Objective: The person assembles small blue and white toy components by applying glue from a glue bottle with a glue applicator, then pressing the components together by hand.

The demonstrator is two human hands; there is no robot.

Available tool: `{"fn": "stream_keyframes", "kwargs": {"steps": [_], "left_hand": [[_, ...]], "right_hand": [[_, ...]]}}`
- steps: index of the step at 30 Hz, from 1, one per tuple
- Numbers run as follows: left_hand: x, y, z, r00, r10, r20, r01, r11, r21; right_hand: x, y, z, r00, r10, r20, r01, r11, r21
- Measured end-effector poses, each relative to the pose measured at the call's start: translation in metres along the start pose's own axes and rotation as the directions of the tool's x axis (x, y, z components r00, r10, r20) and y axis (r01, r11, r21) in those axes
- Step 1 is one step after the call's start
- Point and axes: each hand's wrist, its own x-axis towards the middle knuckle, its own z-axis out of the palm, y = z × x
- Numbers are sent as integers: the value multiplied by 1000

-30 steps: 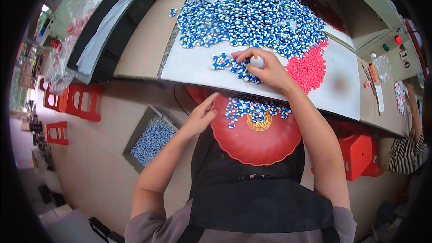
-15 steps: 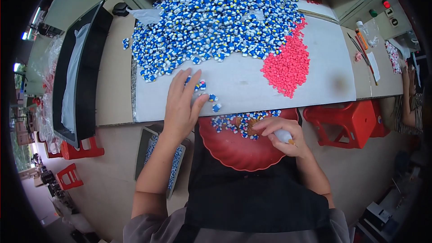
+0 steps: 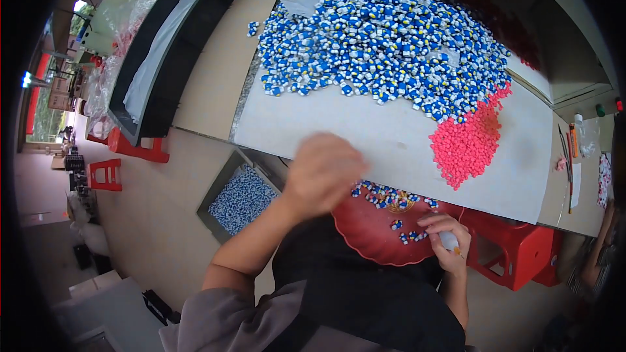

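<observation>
My right hand (image 3: 450,248) is wrapped around a small white squeeze bottle (image 3: 449,240) with an orange-yellow tip, at the right side of a red scalloped basin (image 3: 362,238) on my lap. Several small blue-and-white pieces (image 3: 385,194) lie in the basin, some right beside that hand. My left hand (image 3: 329,173) is over the table's front edge, to the left of the basin. Motion smears its fingers, so what they hold, if anything, cannot be made out. Beyond it spreads a big heap of blue-and-white pieces (image 3: 391,39) with yellow spots, and a smaller pile of pink pieces (image 3: 466,146).
White paper (image 3: 391,150) covers the tabletop. A black tray (image 3: 186,45) stands at the left. On the floor is a grey bin (image 3: 207,218) of small blue-and-white pieces. A red stool (image 3: 521,248) stands at right, near another person's arm (image 3: 596,248). Thin tools (image 3: 566,169) lie on the right.
My left hand has left the loose pieces on the paper and come back toward the basin. The view has swung left, showing more of the bin. My right hand still grips the bottle.
</observation>
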Motion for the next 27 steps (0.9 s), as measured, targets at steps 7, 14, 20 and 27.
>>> {"fn": "stream_keyframes", "kwargs": {"steps": [7,14,20,27], "left_hand": [[27,-87,-61,823,-246,-512,516,703,490],[83,-205,-114,815,-506,-285,543,837,67],[61,-164,-62,811,-529,-249,517,848,-115],[61,-105,-5,818,-476,-322,528,844,95]], "right_hand": [[17,-15,13,997,-57,-51,57,998,1],[27,-18,33,1000,15,13,-15,1000,-8],[26,-11,33,999,40,34,-41,999,21],[34,2,18,996,13,90,-18,998,58]]}}
